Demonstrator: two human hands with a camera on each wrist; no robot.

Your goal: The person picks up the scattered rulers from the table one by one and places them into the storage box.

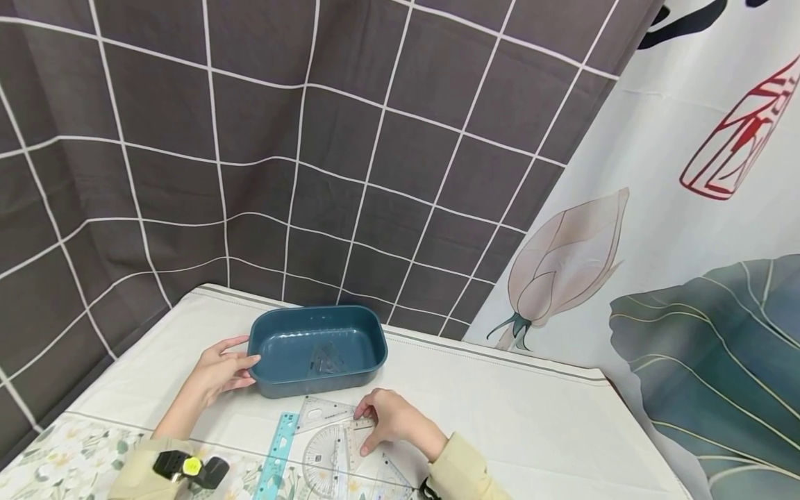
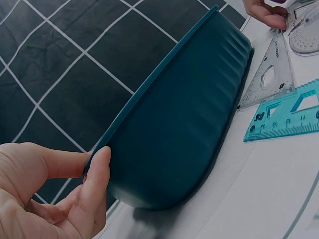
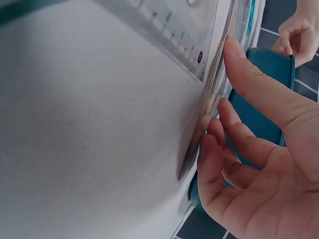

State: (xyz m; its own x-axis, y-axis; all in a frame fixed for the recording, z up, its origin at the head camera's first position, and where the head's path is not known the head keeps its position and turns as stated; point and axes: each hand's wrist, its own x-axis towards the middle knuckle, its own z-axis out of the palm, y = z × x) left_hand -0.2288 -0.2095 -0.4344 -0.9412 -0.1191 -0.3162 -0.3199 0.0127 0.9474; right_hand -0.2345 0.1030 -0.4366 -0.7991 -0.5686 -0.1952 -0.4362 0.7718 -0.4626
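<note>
The right hand (image 1: 394, 420) pinches a clear flat measuring piece (image 1: 353, 436) by its edge, thumb on one part and fingertips on another; the piece sits at 9 o'clock from that hand, low over the white surface (image 1: 537, 423); it is so see-through that I cannot tell its full shape.

Past it, at 8 o'clock from the right hand, lies a round clear protractor (image 1: 319, 462); a clear set square (image 2: 283, 74) lies at 9 o'clock, and a light blue ruler (image 1: 276, 458) is farther off at 8 o'clock, near the set square.

The left hand (image 1: 219, 368) grips the rim of a dark blue plastic bin (image 1: 312, 386), thumb and fingers on its short end; the bin is at 3 o'clock from the left hand and at 10 o'clock from the right hand; a small clear plastic piece (image 1: 326, 360) lies inside it.
</note>
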